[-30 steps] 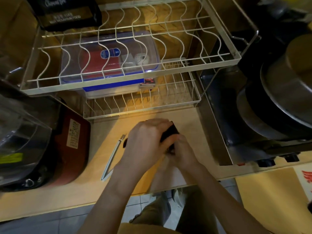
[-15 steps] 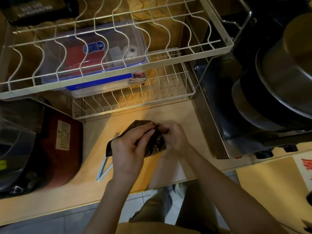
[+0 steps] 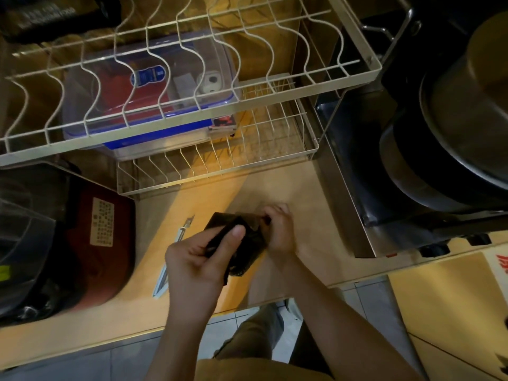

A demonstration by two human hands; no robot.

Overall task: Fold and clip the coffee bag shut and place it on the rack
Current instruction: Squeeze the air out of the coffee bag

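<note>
**Both hands on the coffee bag, above the counter**

Left hand: closed around the lower left part of the coffee bag. The thumb lies flat across the face of the bag; the other fingers curl behind it and are hidden.

Right hand: fingers bunched and pinching the upper right edge of the bag, where the dark material is creased over. The fingertips are pressed together on the fold. Whether a clip sits between them cannot be told.

Coffee bag: dark, crumpled, held between the two hands just over the wooden counter, in front of the rack. Its print is too dark and blurred to read. Its lower edge is covered by the left palm.

Surroundings:
- A slim pale tool lies on the counter just left of the left hand; its near end is partly hidden by the wrist. Its kind cannot be made out.
- The white wire rack has two tiers. A clear container with blue trim stands on the lower tier, seen through the upper wires.
- A second dark bag lies on the upper tier at far left, cut off by the frame edge.
- A red appliance stands left of the hands.
- Stacked metal pots stand on the right.
</note>
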